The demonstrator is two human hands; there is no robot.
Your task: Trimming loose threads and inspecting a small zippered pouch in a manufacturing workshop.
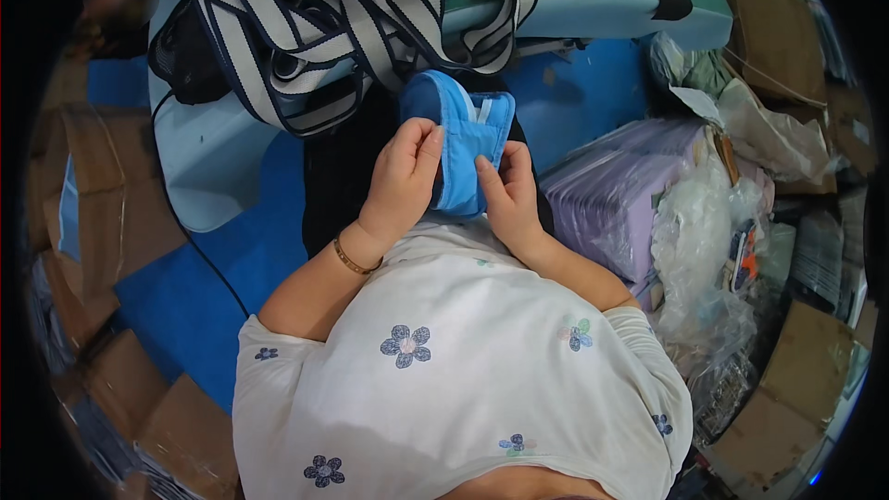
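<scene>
"Since both hands are occupied, where is the sky-blue, stitched fabric piece [472, 143]?"

"Held between them, with the left hand [401, 171] at its eight o'clock and the right hand [511, 194] at its five."

"How do the fingers stand?"

"The left ones pinch its left part; the right thumb presses its front, the other fingers closed narrowly around the right edge."

"And nearby?"

"At eleven, dark-edged white woven straps [366, 28] lie heaped on the pale blue bench [199, 176]; at four sits a plastic-wrapped lilac stack [611, 190]."

Straps [366, 32] lie beyond the cloth piece [470, 143], a stack [607, 190] rightward.
</scene>
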